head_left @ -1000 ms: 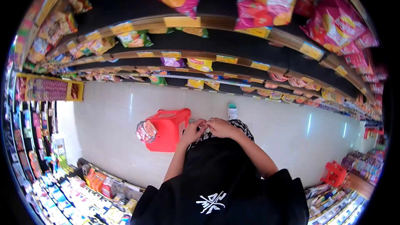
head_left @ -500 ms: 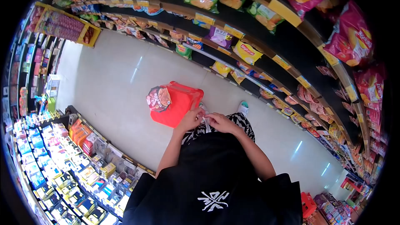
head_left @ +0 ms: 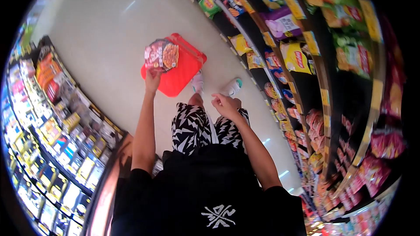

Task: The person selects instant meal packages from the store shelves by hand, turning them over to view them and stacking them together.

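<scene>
My left hand (head_left: pixel 152 80) is closed on the lower edge of a dark-rimmed packaged food bowl (head_left: pixel 161 56) with a printed lid. The bowl is at a red plastic bin or stool (head_left: pixel 184 67) on the floor; whether it still touches the red top I cannot tell. To the right, in front of my legs, is my right hand (head_left: pixel 225 105), its fingers curled in and nothing showing in them.
Shelves of chip bags (head_left: pixel 297 57) and packaged snacks curve along the right. At the left stands a low, brightly lit display rack (head_left: pixel 61 126) of small packages. Between them runs a pale floor (head_left: pixel 105 30), with my shoes (head_left: pixel 232 87) near the red plastic thing.
My hands, close together before, have parted. The left has reached forward and taken hold of the bowl's edge, while the right stays near my legs. My view has turned toward the right-hand shelves.
</scene>
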### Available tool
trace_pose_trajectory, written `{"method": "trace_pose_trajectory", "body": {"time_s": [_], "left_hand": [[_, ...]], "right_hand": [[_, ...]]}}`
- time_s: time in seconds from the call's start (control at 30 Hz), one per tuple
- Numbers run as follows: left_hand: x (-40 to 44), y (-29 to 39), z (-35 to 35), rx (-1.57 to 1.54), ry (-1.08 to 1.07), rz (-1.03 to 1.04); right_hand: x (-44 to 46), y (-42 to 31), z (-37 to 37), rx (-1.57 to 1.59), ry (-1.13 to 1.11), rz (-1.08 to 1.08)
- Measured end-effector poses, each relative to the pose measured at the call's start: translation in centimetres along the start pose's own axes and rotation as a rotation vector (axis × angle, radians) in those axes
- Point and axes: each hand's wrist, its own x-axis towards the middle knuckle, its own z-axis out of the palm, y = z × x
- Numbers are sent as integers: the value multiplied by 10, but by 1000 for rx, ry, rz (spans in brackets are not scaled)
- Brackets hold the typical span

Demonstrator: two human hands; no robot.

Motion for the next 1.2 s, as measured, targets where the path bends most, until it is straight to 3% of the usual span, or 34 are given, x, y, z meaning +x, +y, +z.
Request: {"method": "trace_pose_trajectory", "body": {"time_s": [0.03, 0.13, 0.17, 0.37, 0.7, 0.9, 1.03, 1.2], "left_hand": [[3, -3, 2, 32, 79, -201], [2, 17, 17, -76, 165, -545], [1, 9, 25, -142, 199, -562], [14, -49, 55, -522, 268, -568], [-27, -79, 66, -712, 244, -423], [-98, -99, 49, -642, -25, -443], [-135, -122, 42, -533, -200, -485], [-149, -114, 41, -363, -188, -435]], "right_hand": [[12, -8, 0, -61, -9, 31], [51, -9, 1, -105, -51, 35], [64, -8, 1, -94, -63, 17], [139, -28, 5, -142, -100, 40], [219, -39, 28, -127, -132, 76], [199, -5, 50, -169, -161, 143], [182, 21, 72, 52, -212, 248], [164, 65, 80, 120, -235, 333]]}}
